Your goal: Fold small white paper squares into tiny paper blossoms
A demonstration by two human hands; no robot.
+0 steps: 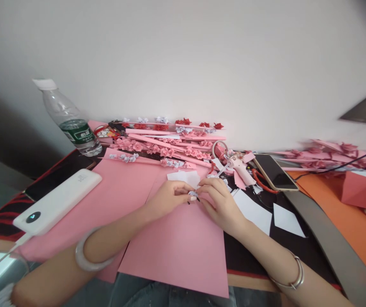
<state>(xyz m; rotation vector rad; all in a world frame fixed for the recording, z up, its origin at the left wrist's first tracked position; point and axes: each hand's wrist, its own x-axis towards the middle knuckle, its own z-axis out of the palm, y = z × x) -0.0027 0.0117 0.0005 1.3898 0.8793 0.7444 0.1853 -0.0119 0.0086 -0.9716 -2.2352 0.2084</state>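
Observation:
Over a pink paper sheet, a small white paper flower is pinched between my two hands. My left hand grips it from the left with thumb and fingers pressed together. From the right, the fingertips of my right hand close on the same flower, hiding part of it. Just behind the hands lies a white paper piece. A pale pink glue gun rests behind my right hand, its nozzle pointing toward the hands.
Paper-flower stems are piled along the wall. A water bottle and white power bank stand left. A phone, white paper squares and orange paper lie right; a cable crosses there.

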